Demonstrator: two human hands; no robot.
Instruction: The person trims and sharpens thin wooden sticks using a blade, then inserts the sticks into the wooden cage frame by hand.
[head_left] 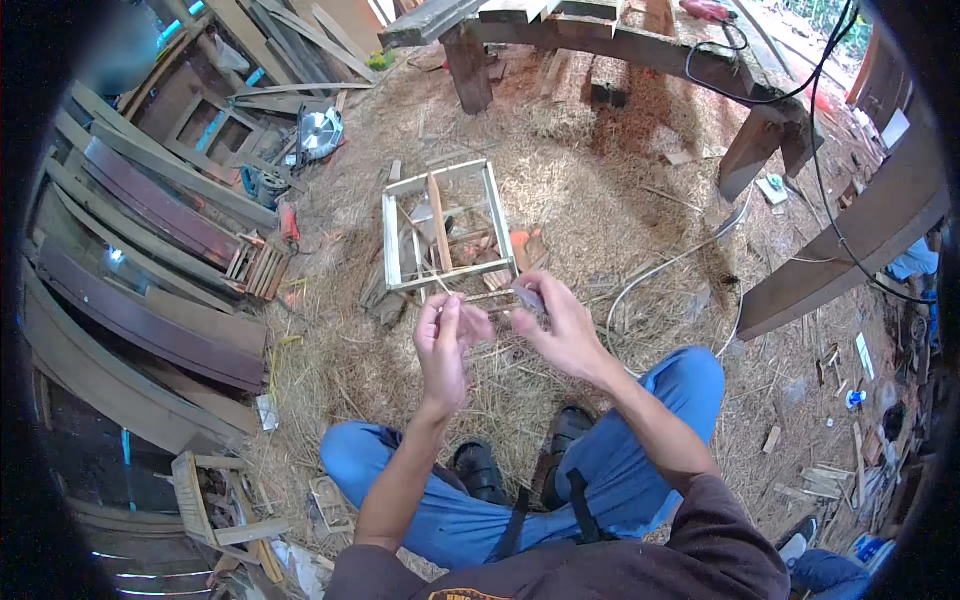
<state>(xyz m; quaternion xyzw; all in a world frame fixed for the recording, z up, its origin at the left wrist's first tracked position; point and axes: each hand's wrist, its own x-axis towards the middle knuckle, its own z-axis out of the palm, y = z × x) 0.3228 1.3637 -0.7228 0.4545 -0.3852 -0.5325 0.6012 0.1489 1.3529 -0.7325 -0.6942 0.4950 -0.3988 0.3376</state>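
My left hand (pixel 445 345) is raised above my knees, thumb and fingers pinched together; whatever lies between them is too small to make out. To its right, my right hand (pixel 565 335) has thumb and forefinger closed around a small greyish, see-through piece (pixel 527 297), perhaps plastic. The fingertips of both hands are slightly blurred and stay apart from each other. Just beyond them a small wooden frame (pixel 490 205) with a brown slat (pixel 439 222) across it stands on the ground.
Shavings and straw (pixel 350 350) cover the ground. Curved planks (pixel 150 330) are stacked at left, near a circular saw (pixel 320 133). A heavy timber bench (pixel 620 45) stands ahead, with a black cable (pixel 815 150) hanging at right. Another person's leg (pixel 830 572) shows at lower right.
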